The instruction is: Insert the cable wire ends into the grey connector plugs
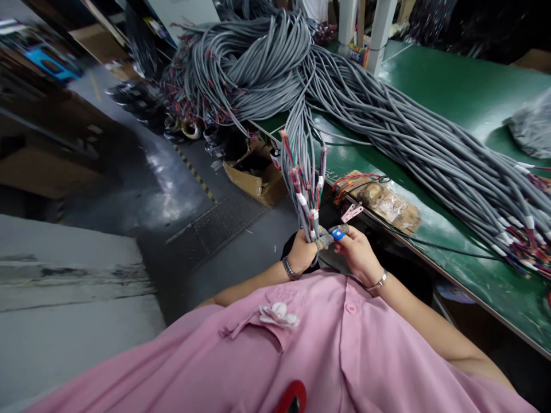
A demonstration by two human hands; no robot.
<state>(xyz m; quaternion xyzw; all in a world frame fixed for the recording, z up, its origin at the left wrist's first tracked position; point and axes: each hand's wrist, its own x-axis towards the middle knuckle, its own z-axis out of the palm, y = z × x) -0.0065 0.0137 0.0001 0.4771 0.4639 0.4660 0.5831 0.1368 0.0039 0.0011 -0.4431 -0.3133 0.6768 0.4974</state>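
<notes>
My left hand (303,251) is closed around a bunch of grey cables (306,172) whose ends show white bands and red, green and blue wire tips. The bunch rises from my fist and joins a big heap of grey cable (258,63) at the back. My right hand (355,252) sits right beside it, fingers curled, with a small blue piece (338,234) at its fingertips touching the cable ends. Both wrists wear bracelets. A pink shirt fills the bottom of the view.
A green workbench (465,97) runs to the right, covered by long grey cable bundles (430,155). A taped brown block with a pink clip (379,201) lies near its edge. An open cardboard box (258,172) stands on the floor. A plastic bag (534,123) lies at far right.
</notes>
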